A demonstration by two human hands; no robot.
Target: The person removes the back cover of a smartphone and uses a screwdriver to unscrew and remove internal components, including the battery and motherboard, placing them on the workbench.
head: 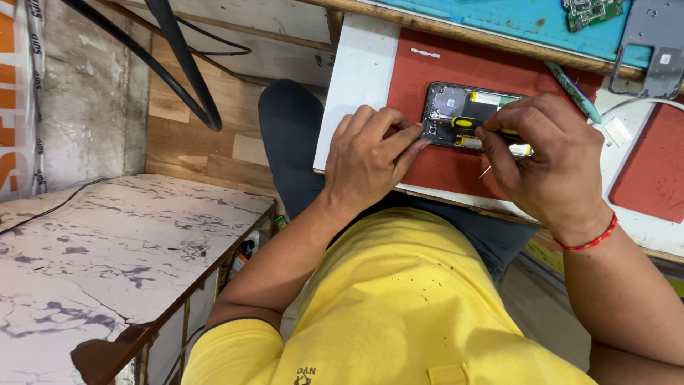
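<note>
Our left hand (367,160) pins the opened phone (467,117), light and fragile inside, by its edge, while our right hand (545,157) is closed around the yellow-handled screwdriver (474,125).

shirt (399,299): yellow polo, short sleeves, dark-edged cuff
chest mark: small dark print, near shirt's lower edge
trousers (292,135): dark, above shirt
wristband (588,241): red thread, right wrist
hands: bare

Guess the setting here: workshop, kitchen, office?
Most likely a phone repair bench: an opened phone lies on a red work mat, a loose circuit board sits on the blue surface, and the right hand works a yellow-handled screwdriver.
</note>
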